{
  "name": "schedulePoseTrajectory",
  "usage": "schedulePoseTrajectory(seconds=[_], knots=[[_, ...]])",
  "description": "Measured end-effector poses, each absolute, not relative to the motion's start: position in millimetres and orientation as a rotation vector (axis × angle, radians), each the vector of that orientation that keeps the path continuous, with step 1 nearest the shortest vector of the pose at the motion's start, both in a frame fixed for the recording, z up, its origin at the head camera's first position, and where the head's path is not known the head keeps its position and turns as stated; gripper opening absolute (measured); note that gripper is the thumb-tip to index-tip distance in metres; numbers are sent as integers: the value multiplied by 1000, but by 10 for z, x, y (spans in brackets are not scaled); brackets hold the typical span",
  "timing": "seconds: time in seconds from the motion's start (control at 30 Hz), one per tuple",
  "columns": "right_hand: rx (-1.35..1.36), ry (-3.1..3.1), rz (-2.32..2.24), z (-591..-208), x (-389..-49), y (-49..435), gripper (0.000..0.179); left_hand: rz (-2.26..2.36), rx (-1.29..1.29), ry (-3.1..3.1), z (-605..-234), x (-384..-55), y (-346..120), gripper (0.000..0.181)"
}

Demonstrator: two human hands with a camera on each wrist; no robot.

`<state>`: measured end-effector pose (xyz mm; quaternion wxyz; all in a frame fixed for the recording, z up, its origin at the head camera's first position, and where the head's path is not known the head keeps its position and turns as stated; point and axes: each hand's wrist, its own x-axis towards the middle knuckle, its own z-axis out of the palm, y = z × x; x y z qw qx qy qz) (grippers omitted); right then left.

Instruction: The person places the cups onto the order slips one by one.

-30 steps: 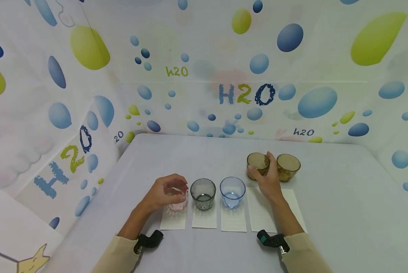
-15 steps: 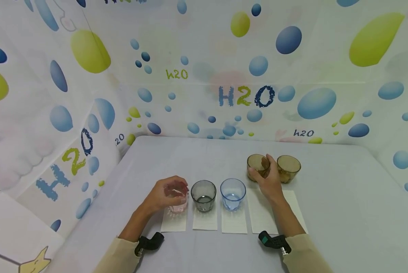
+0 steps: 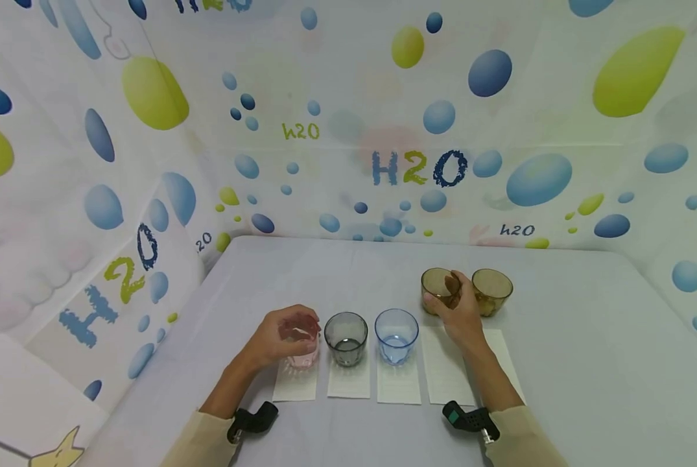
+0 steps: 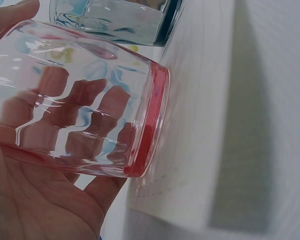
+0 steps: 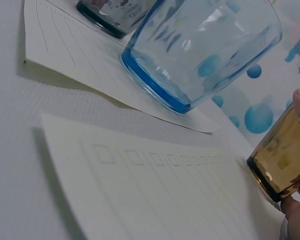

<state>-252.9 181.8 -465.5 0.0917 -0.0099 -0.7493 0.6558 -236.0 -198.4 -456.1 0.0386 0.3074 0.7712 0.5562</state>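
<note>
My left hand (image 3: pixel 273 336) curls round a clear pink glass (image 3: pixel 303 359), thumb on the near side and fingers on the far side. In the left wrist view the pink glass (image 4: pixel 80 105) has its thick red base at the paper beneath it. Farther back on the right, my right hand (image 3: pixel 463 316) grips an amber glass (image 3: pixel 432 290) by its side. Only part of that amber glass (image 5: pixel 285 160) shows in the right wrist view, at the edge. A second amber glass (image 3: pixel 495 297) stands just right of the right hand.
Between the hands stand a grey glass (image 3: pixel 346 344) and a blue glass (image 3: pixel 396 340), each on a white paper sheet (image 3: pixel 399 388). A wider paper (image 3: pixel 446 373) lies under the right forearm. A printed backdrop (image 3: pixel 336 78) rises behind the white table (image 3: pixel 581 337).
Everything sits slightly lower in the head view, as the camera has tilted a little. Both hands keep hold of the same glasses in about the same places.
</note>
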Motion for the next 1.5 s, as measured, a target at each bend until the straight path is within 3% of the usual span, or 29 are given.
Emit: schedulePoseTrajectory(seconds=[0.53, 1.5], knots=[[-74, -2196, 1962, -4606, -2458, 1786, 87, 1713, 955, 2347, -4607, -2360, -1992, 41], [-26, -2008, 1946, -4562, -2406, 1782, 71, 1714, 957, 2357, -4602, -2371, -1979, 40]])
